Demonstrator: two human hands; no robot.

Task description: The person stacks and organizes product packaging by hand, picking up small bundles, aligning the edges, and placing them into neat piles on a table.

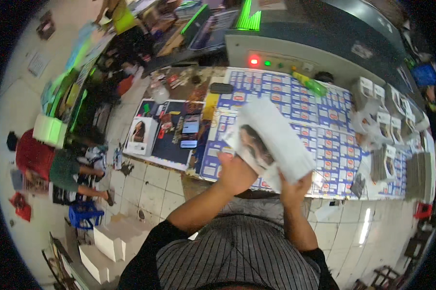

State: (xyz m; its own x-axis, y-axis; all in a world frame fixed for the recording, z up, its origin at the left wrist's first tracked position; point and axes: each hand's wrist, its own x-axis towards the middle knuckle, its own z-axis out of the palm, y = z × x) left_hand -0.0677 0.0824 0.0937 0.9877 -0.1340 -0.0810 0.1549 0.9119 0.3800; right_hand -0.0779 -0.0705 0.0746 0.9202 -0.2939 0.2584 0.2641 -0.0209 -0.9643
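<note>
A white carton or thick stack (279, 140), printed with a picture of a long-haired person, is tilted above the table in front of me. My right hand (295, 187) grips its lower right corner. At its lower left is my left hand (238, 175), thumb sticking out and the other fingers partly hidden against the printed face. A white flap or sheet edge shows between the two hands. Motion blurs the carton a little, so I cannot tell whether it is one box or several flat pieces. A similar printed white stack (143, 136) lies on the table's left part.
Blue-and-white printed sheets (331, 159) cover the table. Two phones (190, 130) lie on a dark mat at left. Several stacks of printed cartons (384, 162) and a clear plastic bag (368, 123) stand at right. Behind is a grey machine (285, 48); a person (36, 152) is at far left.
</note>
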